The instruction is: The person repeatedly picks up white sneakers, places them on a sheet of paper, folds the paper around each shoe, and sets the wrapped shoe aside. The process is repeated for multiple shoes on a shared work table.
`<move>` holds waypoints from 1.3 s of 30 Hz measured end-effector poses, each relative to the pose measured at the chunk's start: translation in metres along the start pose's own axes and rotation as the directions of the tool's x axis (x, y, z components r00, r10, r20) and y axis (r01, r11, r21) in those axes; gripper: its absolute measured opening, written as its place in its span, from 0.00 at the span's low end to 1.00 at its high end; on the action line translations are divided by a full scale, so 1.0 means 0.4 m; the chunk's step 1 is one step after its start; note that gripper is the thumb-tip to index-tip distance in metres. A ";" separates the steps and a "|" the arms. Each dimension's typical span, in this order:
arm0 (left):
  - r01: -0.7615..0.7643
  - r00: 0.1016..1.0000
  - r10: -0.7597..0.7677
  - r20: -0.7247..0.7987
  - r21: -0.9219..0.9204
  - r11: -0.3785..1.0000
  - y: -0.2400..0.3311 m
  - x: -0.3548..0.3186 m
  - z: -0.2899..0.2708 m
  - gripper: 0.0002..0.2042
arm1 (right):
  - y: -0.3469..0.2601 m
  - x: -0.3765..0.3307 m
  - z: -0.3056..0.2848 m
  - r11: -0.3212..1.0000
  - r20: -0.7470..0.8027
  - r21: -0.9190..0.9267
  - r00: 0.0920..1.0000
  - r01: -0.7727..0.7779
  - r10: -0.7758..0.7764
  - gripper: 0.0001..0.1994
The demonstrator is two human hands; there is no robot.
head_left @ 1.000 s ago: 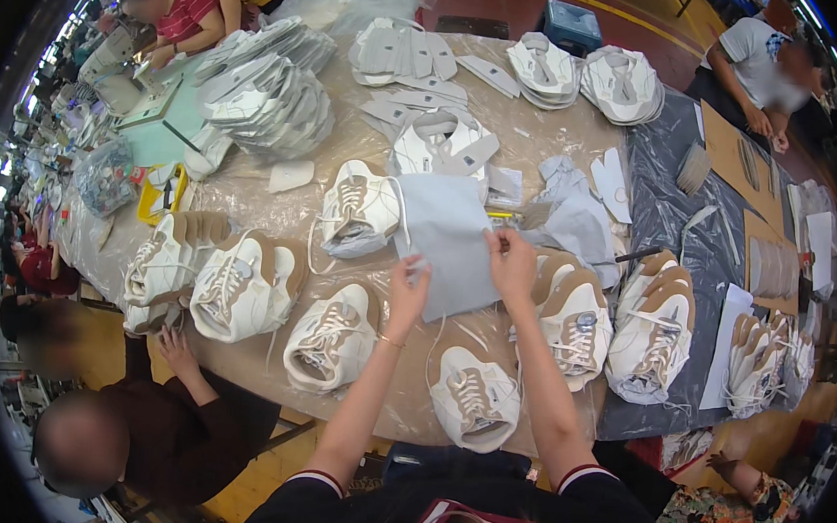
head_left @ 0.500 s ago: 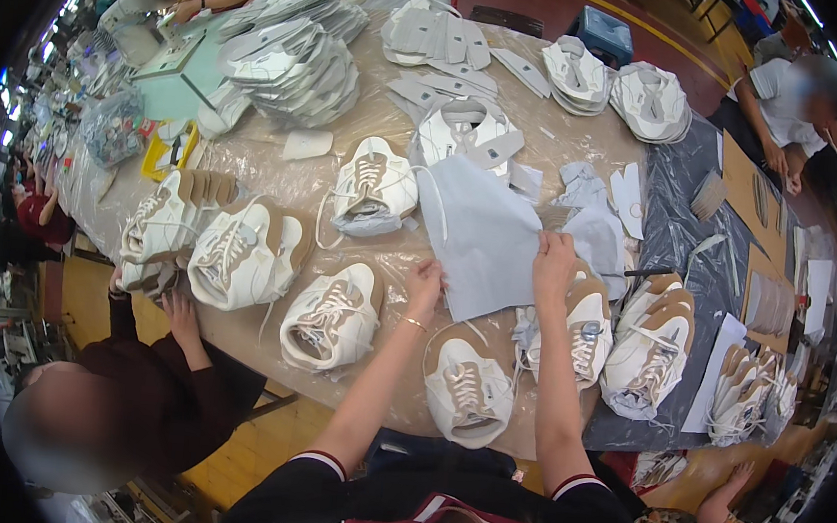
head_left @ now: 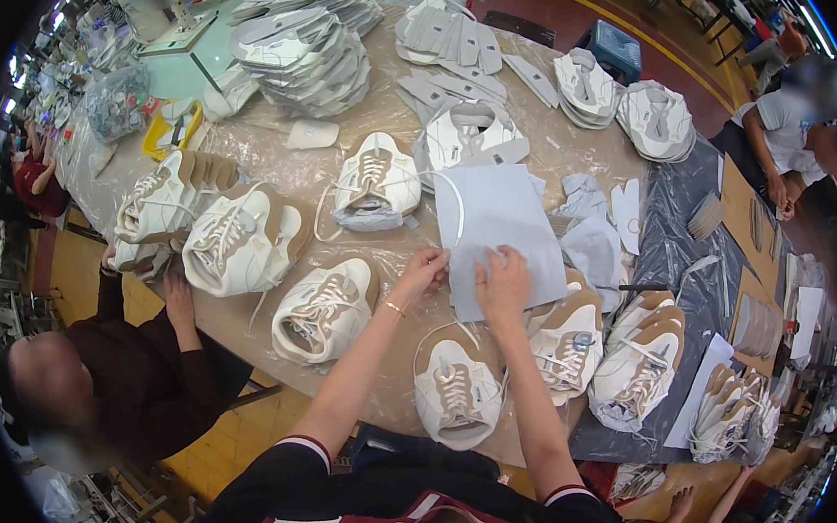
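Head view: left hand (head_left: 425, 265) fingers pinch grey sheet (head_left: 500, 231) edge at frame centre, right hand (head_left: 503, 283) presses it to tabletop (head_left: 391, 112). Sheet unfolded; shoe uppers (head_left: 456, 387) w/ laces lie below, untouched.

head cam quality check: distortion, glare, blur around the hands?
Head view: strong fisheye, black corners, table edge bowed. Even overhead light with soft shadows; mild sheen on the plastic table cover, nothing blown out. Left hand and right hand on the pale sheet look sharp; shoe pieces near the rim look squeezed and softer.
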State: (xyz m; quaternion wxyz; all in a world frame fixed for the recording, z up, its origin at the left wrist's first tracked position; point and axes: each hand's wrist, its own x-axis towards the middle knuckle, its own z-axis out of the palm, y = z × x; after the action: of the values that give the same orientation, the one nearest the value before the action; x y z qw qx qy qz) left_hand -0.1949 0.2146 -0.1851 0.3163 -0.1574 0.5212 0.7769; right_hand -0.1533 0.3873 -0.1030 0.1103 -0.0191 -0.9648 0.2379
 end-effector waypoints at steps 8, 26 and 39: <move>-0.038 0.987 0.056 0.150 -0.119 0.992 0.002 -0.048 0.019 0.09 | -0.077 -0.015 0.011 0.966 0.022 0.248 0.998 -0.070 0.067 0.16; -0.372 0.715 0.694 0.082 0.886 0.279 -0.041 -0.270 -0.008 0.26 | -0.085 -0.114 -0.456 0.983 -0.029 0.155 0.994 -0.100 0.105 0.07; -0.346 0.905 0.329 0.269 0.916 0.204 -0.387 -0.581 0.058 0.37 | -0.280 -0.589 -0.457 0.990 0.451 -0.042 0.882 -0.136 0.140 0.12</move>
State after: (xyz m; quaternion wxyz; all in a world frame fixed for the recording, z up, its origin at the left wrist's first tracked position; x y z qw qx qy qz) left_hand 0.0830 0.1991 -0.1522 0.1735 0.1842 0.8964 0.3639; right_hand 0.1186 0.3501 0.0586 -0.1346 -0.0322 -0.9612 0.2388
